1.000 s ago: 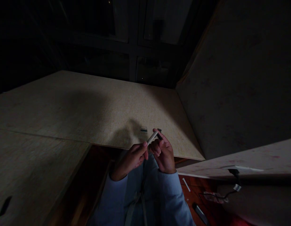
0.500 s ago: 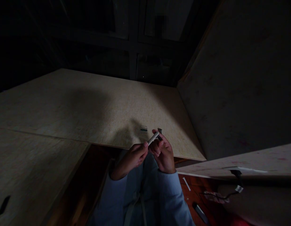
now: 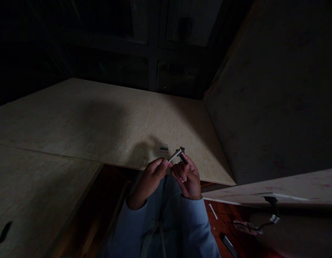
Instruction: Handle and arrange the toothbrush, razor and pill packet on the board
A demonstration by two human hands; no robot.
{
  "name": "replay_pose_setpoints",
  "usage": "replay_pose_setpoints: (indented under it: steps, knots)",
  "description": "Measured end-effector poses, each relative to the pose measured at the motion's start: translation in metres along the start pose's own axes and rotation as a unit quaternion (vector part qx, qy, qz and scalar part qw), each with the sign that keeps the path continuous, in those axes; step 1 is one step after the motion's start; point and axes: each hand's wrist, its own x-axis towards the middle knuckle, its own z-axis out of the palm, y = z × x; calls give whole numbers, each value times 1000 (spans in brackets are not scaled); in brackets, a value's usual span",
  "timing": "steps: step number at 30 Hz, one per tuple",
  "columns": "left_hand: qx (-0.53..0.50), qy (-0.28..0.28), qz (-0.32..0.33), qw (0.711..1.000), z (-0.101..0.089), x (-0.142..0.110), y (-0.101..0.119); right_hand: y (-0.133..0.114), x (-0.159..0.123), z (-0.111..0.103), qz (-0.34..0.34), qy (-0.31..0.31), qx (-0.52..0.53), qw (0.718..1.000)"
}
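My left hand [image 3: 153,177] is closed, pinching the lower end of a slim white handle [image 3: 174,155] that slants up to the right. At its upper end sits a dark narrow head [image 3: 183,158], set crosswise, so the whole looks like a razor. My right hand [image 3: 187,175] holds this dark head between its fingers, with the other fingers curled. Just beyond, on the tabletop [image 3: 144,118], lies a small clear and dark green piece [image 3: 164,147]. Another small dark piece [image 3: 182,148] lies behind the razor's head, partly covered; its kind is too small to tell.
A wall panel [image 3: 273,118] rises along the table's right side. Dark window frames [image 3: 153,71] stand behind. On the reddish floor at the lower right lie a white strip [image 3: 213,211], a grey and black object [image 3: 229,245] and a black cable [image 3: 265,225]. A dark slot [image 3: 4,233] marks the left table.
My right fingers have shifted down and back from the handle's tip, leaving more of the dark head in sight. My left hand has tilted slightly upward, still on the handle.
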Motion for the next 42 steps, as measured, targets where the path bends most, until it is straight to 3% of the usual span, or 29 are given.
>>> replay_pose_setpoints:
  steps: [4, 12, 16, 24, 35, 39, 42]
  knots:
    - [22, -10, 10, 1000, -1, -1, -1, -2, -1, 1, 15, 8, 11, 1000]
    - [21, -91, -19, 995, -4, -5, 2, -4, -1, -3, 22, 42, -9, 999]
    - [27, -94, -19, 995, 0, -3, 1, -4, 0, -5, 23, 54, 1, 998]
    - [73, 14, 20, 997, 9, 6, 0, -1, 2, -11, 8, 51, 4, 999]
    - [121, 71, 30, 990, 14, 5, 3, -2, 2, -9, 5, 63, -7, 998]
    - [78, 125, 55, 988, 13, 3, 5, -3, 2, -8, 2, 64, -16, 998]
    - [5, 123, 45, 991, 15, 0, 7, -1, 2, -11, 2, 70, -40, 997]
